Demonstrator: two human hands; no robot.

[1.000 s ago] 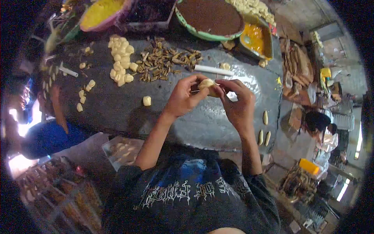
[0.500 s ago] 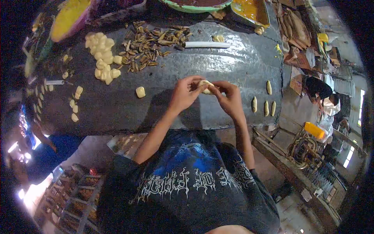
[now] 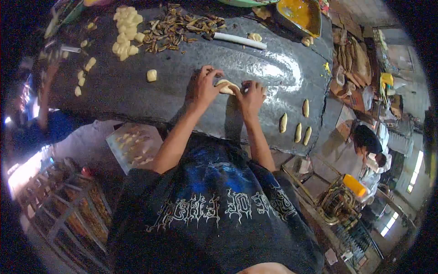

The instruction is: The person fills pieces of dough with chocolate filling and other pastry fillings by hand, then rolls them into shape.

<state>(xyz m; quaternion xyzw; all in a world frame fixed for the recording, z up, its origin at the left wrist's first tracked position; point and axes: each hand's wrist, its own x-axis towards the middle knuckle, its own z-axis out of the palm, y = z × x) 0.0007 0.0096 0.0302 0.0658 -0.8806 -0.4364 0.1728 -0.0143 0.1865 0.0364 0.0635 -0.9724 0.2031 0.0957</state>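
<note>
Between my two hands a pale piece of dough [image 3: 227,87] is stretched into a short curved strip over the dark table [image 3: 173,98]. My left hand [image 3: 206,86] pinches its left end, and my right hand [image 3: 251,95] grips its right end between thumb and fingers. To the left lies a single dough lump [image 3: 152,76]. Beyond it are a heap of dough pieces [image 3: 127,29] and a pile of brown strips [image 3: 175,29]. A white rod [image 3: 239,40] lies past my hands. Several shaped rolls [image 3: 298,132] rest on the right.
A tray of orange-yellow liquid [image 3: 299,16] stands at the back right, near a green-rimmed bowl. More dough pieces [image 3: 81,81] lie at the left, by another person's arm [image 3: 46,91]. Past the table's right edge are machinery [image 3: 340,201] and a person in black [image 3: 367,138].
The dough between my hands has lengthened into a strip, and my hands are farther apart. The whole view has shifted and tilted, with the table sitting higher in it.
</note>
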